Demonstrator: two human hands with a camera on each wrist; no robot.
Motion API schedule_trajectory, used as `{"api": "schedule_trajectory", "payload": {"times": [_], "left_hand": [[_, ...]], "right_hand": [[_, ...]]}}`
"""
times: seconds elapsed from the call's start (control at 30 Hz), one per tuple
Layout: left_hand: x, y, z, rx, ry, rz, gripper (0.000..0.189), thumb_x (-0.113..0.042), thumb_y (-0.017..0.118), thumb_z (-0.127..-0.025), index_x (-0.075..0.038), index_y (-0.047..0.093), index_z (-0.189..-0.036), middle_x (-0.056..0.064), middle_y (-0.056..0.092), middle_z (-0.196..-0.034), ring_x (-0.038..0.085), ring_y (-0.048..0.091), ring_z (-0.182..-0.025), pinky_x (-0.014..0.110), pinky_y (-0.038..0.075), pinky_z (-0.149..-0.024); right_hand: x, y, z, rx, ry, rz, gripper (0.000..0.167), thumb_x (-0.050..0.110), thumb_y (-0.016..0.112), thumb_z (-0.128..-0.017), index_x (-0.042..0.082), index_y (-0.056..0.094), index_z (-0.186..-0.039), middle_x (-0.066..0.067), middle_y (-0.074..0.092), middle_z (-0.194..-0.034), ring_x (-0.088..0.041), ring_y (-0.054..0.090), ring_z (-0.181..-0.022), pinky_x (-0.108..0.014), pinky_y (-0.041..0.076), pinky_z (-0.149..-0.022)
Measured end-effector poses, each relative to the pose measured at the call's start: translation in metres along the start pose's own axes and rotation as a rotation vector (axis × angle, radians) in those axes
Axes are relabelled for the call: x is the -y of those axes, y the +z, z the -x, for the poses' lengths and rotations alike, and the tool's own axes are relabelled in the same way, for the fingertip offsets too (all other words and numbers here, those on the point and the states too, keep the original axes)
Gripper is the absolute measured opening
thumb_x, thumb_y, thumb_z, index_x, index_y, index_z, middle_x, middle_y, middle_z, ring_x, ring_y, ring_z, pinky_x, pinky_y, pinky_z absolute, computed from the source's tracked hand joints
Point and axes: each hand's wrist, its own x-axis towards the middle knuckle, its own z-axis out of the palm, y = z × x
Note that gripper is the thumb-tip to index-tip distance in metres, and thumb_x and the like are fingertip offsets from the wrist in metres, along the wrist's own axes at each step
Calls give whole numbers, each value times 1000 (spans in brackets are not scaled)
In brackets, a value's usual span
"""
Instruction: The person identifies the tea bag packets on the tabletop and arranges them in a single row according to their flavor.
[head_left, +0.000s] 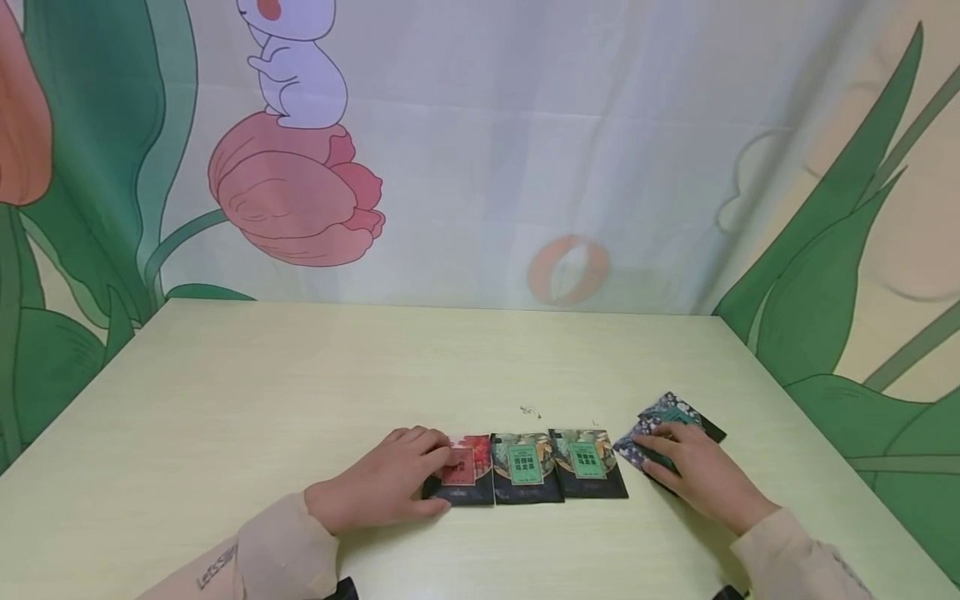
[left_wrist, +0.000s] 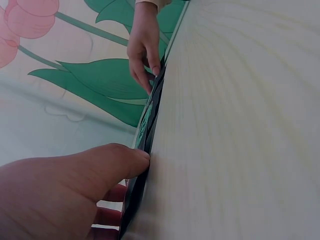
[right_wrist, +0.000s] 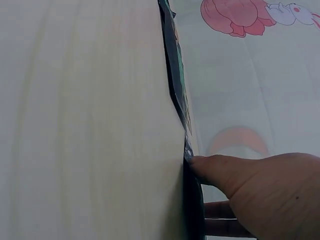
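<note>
In the head view, my left hand [head_left: 393, 479] spans the left end of a red and black sachet [head_left: 476, 492], fingers bent over its top and thumb at its near left corner. The left wrist view shows that thumb [left_wrist: 127, 160] against the sachet's edge. Two sachets with green labels, one in the middle [head_left: 527, 467] and one to its right [head_left: 588, 462], continue the row. My right hand [head_left: 693, 471] grips a dark floral sachet [head_left: 630, 446], its thumb at the near edge. Another floral sachet [head_left: 678, 408] lies partly behind that hand, at an angle.
Small dark crumbs [head_left: 529, 412] lie on the pale wooden table [head_left: 337, 367] behind the row. A printed curtain [head_left: 480, 167] with flowers and leaves hangs at the table's back and sides.
</note>
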Motion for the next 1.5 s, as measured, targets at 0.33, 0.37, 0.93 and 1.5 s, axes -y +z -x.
{"api": "schedule_trajectory", "payload": {"times": [0.33,0.37,0.93,1.5], "left_hand": [[0,1,0,9,-3,10,51,-44,65,-88,-15,57,-130,2,55,-127,20,49,-121,44,39,-106],[0,0,0,10,-3,14,52,-44,65,-88,-15,57,-131,2,55,-128,20,49,-121,44,39,-106],[0,-1,0,9,0,15,51,-43,65,-88,-15,57,-130,2,55,-128,21,49,-121,44,40,-105],[1,1,-1,13,-4,23,50,-43,65,-87,-15,58,-128,3,55,-128,21,49,-121,44,40,-105]], "right_hand": [[0,5,-2,-36,9,8,40,31,65,-90,11,65,-125,-18,60,-123,-39,53,-115,-61,38,-102],[0,5,-2,-37,8,10,40,31,65,-90,11,65,-125,-17,60,-122,-39,53,-114,-61,37,-103],[7,8,-5,-60,51,30,41,33,65,-90,9,66,-123,-20,61,-118,-39,55,-111,-56,45,-95],[13,10,-7,-49,107,48,45,39,62,-91,9,65,-125,-22,59,-122,-39,54,-112,-55,46,-95]]}}
